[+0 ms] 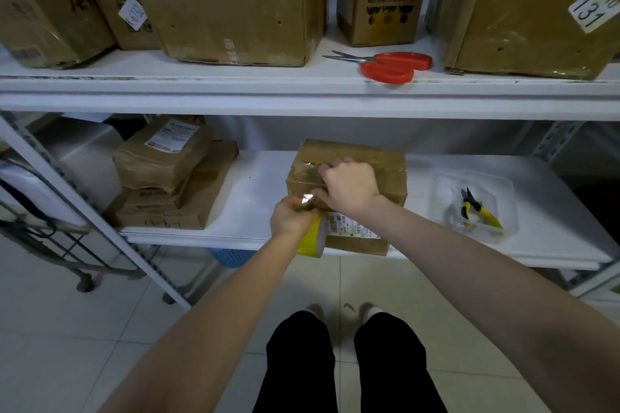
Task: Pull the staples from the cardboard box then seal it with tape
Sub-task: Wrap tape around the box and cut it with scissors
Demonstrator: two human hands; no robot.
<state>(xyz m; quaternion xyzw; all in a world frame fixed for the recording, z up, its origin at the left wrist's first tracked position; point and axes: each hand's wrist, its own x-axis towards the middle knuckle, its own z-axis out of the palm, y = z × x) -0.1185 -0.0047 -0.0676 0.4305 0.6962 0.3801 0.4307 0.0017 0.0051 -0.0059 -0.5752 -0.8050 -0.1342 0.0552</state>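
Observation:
A brown cardboard box (385, 161) with a white label on its front stands on the lower white shelf (255, 191). My left hand (290, 216) grips a yellow roll of tape (312, 238) at the box's near left corner. A shiny strip of tape (307, 201) runs from the roll up to the box top. My right hand (349, 186) lies on the box top with curled fingers, its thumb and fingers pinching the tape strip near the front edge. Clear tape shows across the box's top left.
Yellow-handled pliers (479, 211) lie in a clear plastic tray (503, 184) right of the box. Red scissors (391, 65) rest on the upper shelf among large cartons. Stacked brown parcels (167, 178) sit at the left. A blue basket (231, 256) is under the shelf.

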